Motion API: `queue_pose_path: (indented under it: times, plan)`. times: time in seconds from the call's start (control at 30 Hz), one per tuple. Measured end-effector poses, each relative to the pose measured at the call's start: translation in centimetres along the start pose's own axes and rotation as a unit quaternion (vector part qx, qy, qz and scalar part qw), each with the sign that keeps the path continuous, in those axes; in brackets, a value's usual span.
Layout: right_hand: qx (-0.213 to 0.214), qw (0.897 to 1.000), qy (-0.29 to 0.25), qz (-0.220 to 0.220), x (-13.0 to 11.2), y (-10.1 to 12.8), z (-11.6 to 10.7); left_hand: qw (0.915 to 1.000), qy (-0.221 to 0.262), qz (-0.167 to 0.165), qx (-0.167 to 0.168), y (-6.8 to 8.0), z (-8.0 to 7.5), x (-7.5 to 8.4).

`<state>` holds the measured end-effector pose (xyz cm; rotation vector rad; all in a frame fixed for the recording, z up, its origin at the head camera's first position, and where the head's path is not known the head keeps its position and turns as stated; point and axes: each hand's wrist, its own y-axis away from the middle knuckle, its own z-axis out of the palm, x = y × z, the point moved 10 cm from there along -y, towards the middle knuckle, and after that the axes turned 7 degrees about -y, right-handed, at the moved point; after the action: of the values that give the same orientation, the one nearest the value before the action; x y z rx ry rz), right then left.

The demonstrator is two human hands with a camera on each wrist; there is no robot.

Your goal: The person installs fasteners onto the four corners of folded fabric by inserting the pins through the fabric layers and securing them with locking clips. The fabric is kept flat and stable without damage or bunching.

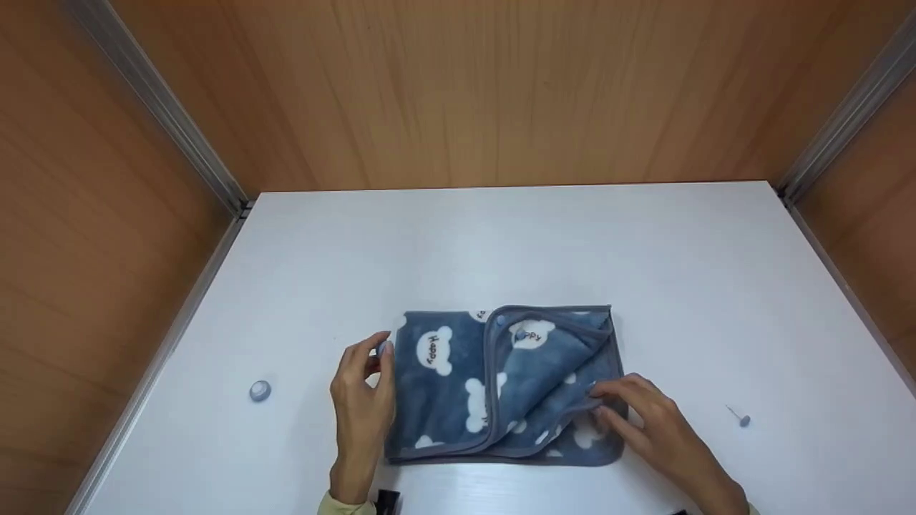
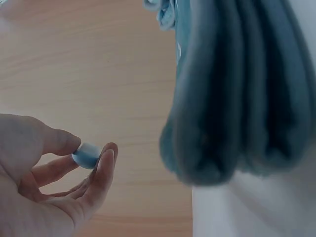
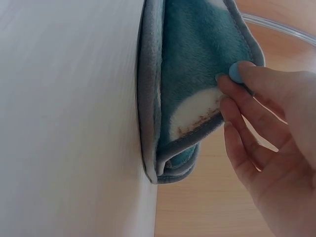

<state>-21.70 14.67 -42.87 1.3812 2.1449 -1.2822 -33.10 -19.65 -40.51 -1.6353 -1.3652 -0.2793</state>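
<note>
A folded blue fleece cloth [image 1: 501, 386] with white bear prints lies on the white table [image 1: 501, 243]. My left hand [image 1: 381, 355] is at the cloth's left edge and pinches a small light-blue disc [image 2: 87, 155] between thumb and fingers [image 2: 102, 170], just off the cloth's folded layers [image 2: 237, 98]. My right hand [image 1: 600, 402] is at the cloth's lower right and pinches the edge of the upper layer [image 3: 197, 98]. A small blue round piece [image 3: 237, 73] shows at one fingertip, against the cloth.
Another small round blue-white disc [image 1: 260, 390] lies on the table to the left. A thin pin-like piece [image 1: 741, 418] lies to the right. Wooden walls [image 1: 458, 93] with metal rails close in the table on three sides.
</note>
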Motion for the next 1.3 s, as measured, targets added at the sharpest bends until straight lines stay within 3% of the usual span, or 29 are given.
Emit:
queue_pose_path:
  times: [0.53,0.83,1.1,1.3]
  plan:
    - [-0.003,1.000,0.002,0.005,-0.3,-0.1,0.1,0.9971,0.044,0.061,-0.012,1.0,2.3,3.3]
    - [-0.010,1.000,-0.002,0.015,-0.1,0.0,0.3,0.9944,0.062,0.075,-0.040,1.8,3.7,4.8]
    - [-0.012,1.000,0.002,0.016,0.0,0.1,0.4,0.9907,0.073,0.111,-0.033,2.4,4.6,6.4]
    - [-0.013,1.000,0.002,0.017,0.1,0.0,0.4,0.9864,0.092,0.124,-0.057,3.0,5.8,7.6]
